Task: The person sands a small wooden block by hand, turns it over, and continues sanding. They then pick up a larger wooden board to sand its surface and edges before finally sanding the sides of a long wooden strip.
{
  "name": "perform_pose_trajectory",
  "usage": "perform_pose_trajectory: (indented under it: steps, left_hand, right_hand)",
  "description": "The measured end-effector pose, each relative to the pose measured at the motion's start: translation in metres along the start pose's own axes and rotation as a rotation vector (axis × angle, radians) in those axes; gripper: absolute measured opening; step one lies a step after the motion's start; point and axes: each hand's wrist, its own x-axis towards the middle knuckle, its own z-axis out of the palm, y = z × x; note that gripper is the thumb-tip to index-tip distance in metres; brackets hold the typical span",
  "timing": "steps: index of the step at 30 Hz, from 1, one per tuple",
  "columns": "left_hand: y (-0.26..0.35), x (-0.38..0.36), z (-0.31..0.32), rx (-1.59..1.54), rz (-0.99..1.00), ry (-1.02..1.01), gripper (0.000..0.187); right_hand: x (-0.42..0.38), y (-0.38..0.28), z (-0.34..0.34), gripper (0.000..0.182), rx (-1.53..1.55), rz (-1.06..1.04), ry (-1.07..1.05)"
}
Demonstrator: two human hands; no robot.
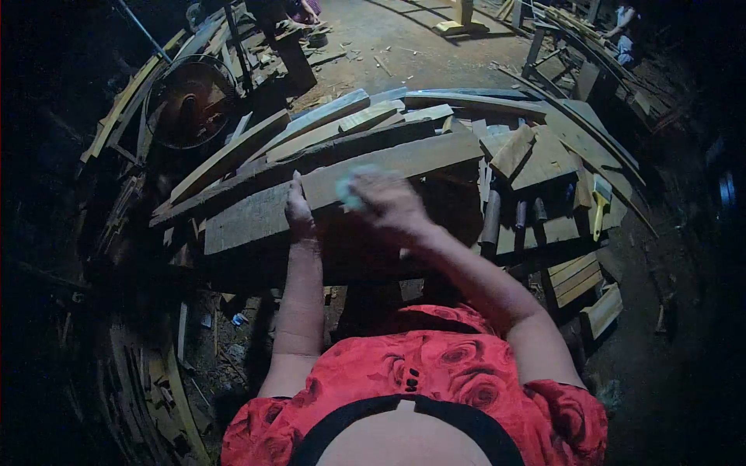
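A long wooden plank [256, 221] lies tilted across the pile in front of me, its broad face turned up. My left hand [299, 208] is closed round the plank's near edge left of its middle, with a fingertip showing on top. My right hand [388, 200], smeared by motion, is on the plank's face to the right. Its fingers press a pale green pad [351, 186] against the wood; whether this is cloth or abrasive sheet I cannot make out. Behind the plank runs a darker, rough-edged board [342, 150].
Several loose boards [311, 128] are stacked behind. To the right lie a yellow-handled brush [599, 210], a dark cylinder [491, 217] and short wood blocks [576, 278]. A round fan-like guard [190, 101] stands at left. Two other people are partly visible at the far back.
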Motion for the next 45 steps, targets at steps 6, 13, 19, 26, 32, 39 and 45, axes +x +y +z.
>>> perform_pose_trajectory:
  steps: [6,13,19,26,32,39,45]
  left_hand:
    - [-0.002,0.000,0.008,0.188,0.101,0.152,0.049]
    - [-0.001,-0.012,0.011,0.532,0.216,0.052,0.047]
    - [0.030,-0.071,0.038,0.618,0.196,-0.358,0.073]
    - [0.023,-0.096,0.054,1.451,0.496,-0.499,0.076]
    - [0.017,-0.063,0.034,2.069,1.218,-0.497,0.045]
    - [0.019,-0.063,0.039,1.355,0.526,-0.336,0.038]
    - [-0.013,-0.012,-0.002,1.010,0.431,-0.305,0.042]
  right_hand:
    - [-0.058,0.151,-0.092,0.030,-0.023,0.708,0.166]
    - [-0.064,0.147,-0.094,0.034,0.314,0.791,0.314]
    - [-0.062,0.144,-0.099,0.036,0.339,0.701,0.232]
    - [-0.058,0.151,-0.096,0.039,0.344,0.911,0.259]
    - [-0.066,0.165,-0.099,0.040,0.362,0.852,0.414]
    - [-0.075,0.179,-0.121,0.040,0.765,1.117,0.859]
    - [-0.067,0.169,-0.158,0.048,1.009,0.997,1.218]
